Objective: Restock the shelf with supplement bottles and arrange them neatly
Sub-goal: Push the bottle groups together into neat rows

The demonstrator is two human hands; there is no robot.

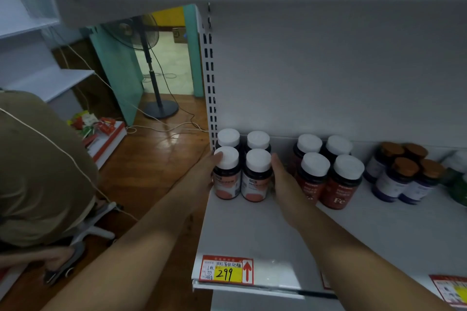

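Note:
Several dark supplement bottles with white caps and pink-orange labels [254, 177] stand in a tight block at the left end of the white shelf [252, 230]. My left hand [204, 174] presses flat against the left side of the front-left bottle [226, 174], with the thumb on its cap. My right hand [281, 179] lies flat against the right side of the front-right bottle. Beside them stands a block of red-labelled bottles [338, 182], also white-capped.
Purple-labelled bottles with brown caps [401, 177] stand further right, green ones at the frame edge. A yellow 299 price tag [226, 271] hangs on the shelf lip. A seated person [38, 166] is at the left, a floor fan [154, 78] and cables behind.

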